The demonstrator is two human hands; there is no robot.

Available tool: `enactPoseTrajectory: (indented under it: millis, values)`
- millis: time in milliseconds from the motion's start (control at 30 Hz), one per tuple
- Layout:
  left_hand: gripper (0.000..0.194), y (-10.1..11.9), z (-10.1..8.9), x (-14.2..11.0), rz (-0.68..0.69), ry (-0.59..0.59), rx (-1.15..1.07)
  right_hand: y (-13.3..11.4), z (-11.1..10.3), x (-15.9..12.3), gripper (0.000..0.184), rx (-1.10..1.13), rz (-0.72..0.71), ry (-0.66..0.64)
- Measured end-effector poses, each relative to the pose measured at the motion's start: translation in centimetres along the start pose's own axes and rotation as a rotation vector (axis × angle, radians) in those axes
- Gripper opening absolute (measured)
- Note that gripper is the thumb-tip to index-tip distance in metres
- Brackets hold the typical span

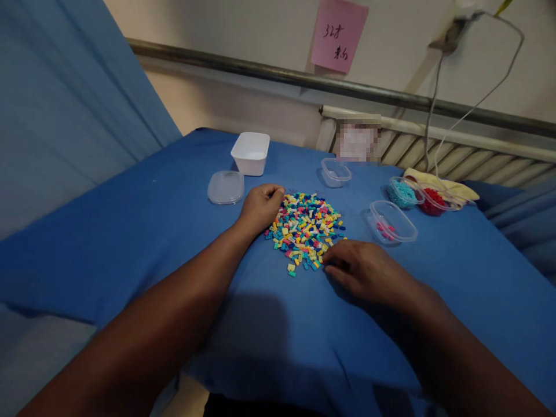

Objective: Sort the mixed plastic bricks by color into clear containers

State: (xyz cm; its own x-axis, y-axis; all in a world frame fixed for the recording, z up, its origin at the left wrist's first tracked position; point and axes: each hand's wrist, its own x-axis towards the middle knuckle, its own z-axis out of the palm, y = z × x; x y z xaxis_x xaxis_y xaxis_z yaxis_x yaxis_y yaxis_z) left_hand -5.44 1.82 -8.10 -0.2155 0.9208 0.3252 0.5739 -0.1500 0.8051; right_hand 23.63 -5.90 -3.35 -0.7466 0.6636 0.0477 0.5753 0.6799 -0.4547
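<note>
- Across the blue-covered worktop, I have the left hand and the right hand apart from each other, on opposite sides of a loose heap of small coloured bricks
- At the heap's far left edge I see the left hand curled, thumb close to the forefinger, its fingertips by the bricks; from my view I cannot tell whether a piece is pinched there
- At the heap's near right edge I see the right hand half curled, a dark gap between thumb and forefinger, its tips at the outermost bricks; whether it grips one, I cannot tell
- Beyond the left hand I make out a clear lid and a white container
- Right of the heap I have a clear tub with a few pink pieces inside, and behind it a teal-filled tub and a red-filled tub
</note>
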Motion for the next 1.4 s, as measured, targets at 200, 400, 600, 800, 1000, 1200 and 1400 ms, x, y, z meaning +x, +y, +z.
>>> enactPoseTrajectory:
  millis: [200,400,600,800,1000,1200,1400]
  values:
    - [0.032,0.0,0.1,0.1,0.015,-0.003,0.007,-0.8,1.2,0.8,0.013,-0.066,0.091,-0.017]
    - [0.033,-0.4,0.2,0.0,0.01,-0.001,-0.006,-0.7,1.2,0.6,0.013,-0.048,0.084,-0.001]
    - [0.033,-1.1,0.4,0.1,0.04,0.012,-0.037,-0.9,1.8,0.8,0.013,-0.083,0.07,0.005]
    - [0.034,-1.1,0.5,0.1,0.021,0.003,-0.033,-1.1,2.1,1.0,0.007,-0.074,0.089,0.033]
    - [0.032,-0.7,0.4,0.1,0.013,-0.003,-0.036,-0.5,1.3,0.4,0.004,-0.01,0.042,0.103]
    - [0.035,-0.9,0.4,0.1,0.003,-0.008,-0.017,0.2,1.3,0.3,0.011,-0.008,0.042,0.129]
    - [0.034,-1.2,0.4,0.1,0.025,-0.002,-0.021,0.4,1.4,0.3,0.015,0.007,0.037,0.13]
